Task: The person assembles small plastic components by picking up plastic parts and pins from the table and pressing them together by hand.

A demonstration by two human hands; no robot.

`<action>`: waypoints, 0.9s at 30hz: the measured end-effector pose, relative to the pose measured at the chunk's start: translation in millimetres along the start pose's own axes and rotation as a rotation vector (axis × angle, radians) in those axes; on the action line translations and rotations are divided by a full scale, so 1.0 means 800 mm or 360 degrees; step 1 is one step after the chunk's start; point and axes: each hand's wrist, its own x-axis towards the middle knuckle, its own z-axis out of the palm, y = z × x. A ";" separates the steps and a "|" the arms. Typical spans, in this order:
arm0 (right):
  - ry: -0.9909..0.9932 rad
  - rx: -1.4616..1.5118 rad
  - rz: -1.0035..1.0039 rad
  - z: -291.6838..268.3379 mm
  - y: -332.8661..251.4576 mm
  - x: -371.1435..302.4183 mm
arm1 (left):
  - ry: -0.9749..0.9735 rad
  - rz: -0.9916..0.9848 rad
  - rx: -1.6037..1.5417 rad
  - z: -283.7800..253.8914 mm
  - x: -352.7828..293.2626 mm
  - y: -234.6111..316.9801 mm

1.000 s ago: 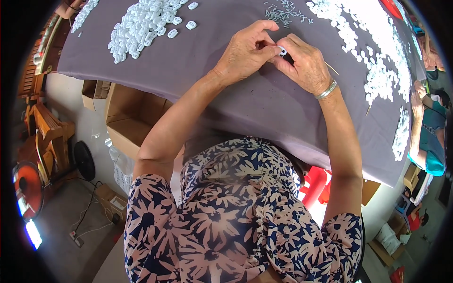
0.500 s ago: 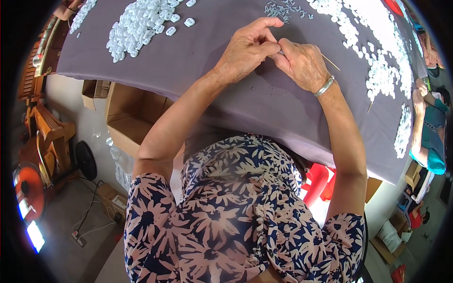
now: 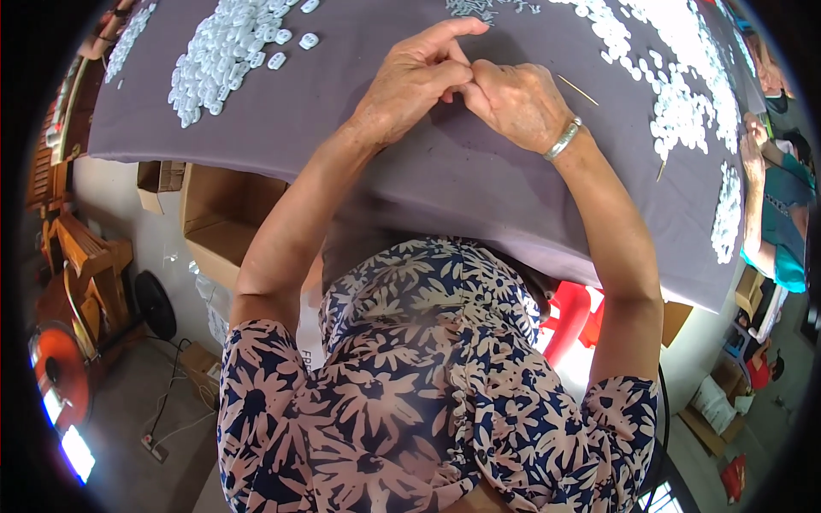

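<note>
Over the grey-purple tablecloth (image 3: 505, 201), my two hands meet fingertip to fingertip. My left hand (image 3: 415, 81) pinches with thumb and fingers, its index finger stretched out above. Closed against it is my right hand (image 3: 520, 103), a silver bracelet (image 3: 563, 138) on its wrist. Whatever lies between the fingertips is hidden. Just beyond the hands are small grey pin-like pieces (image 3: 470, 8). A thin wooden stick (image 3: 578, 90) lies to the right of my right hand.
White oval plastic pieces (image 3: 209, 73) are heaped at the far left. Small white pieces (image 3: 684, 120) spread over the right side, with another stick (image 3: 661, 169) beside them. A cardboard box (image 3: 224, 209) stands below the table's left edge. At far right another person's hands (image 3: 753, 141) show.
The view has shifted, so the table and piles sit a little differently. My hands remain together, and the small pale bit seen between the fingertips before is now covered.
</note>
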 end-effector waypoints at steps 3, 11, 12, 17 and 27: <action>-0.0020 -0.0015 0.0036 0.001 -0.001 0.002 | -0.0045 0.0004 0.0010 -0.006 0.002 0.000; 0.0009 0.0138 0.0251 -0.008 0.003 0.001 | 0.0160 0.0167 0.0362 -0.030 0.013 -0.005; 0.0159 0.0176 0.0259 -0.011 0.010 0.003 | 0.0287 0.0272 0.0606 -0.048 0.014 -0.006; 0.0409 0.0219 0.0744 -0.050 0.094 -0.018 | 0.0603 0.0276 0.1576 -0.098 0.005 0.008; 0.0011 -0.0211 0.0739 -0.082 0.157 -0.062 | 0.1038 0.0951 0.1482 -0.082 0.014 -0.001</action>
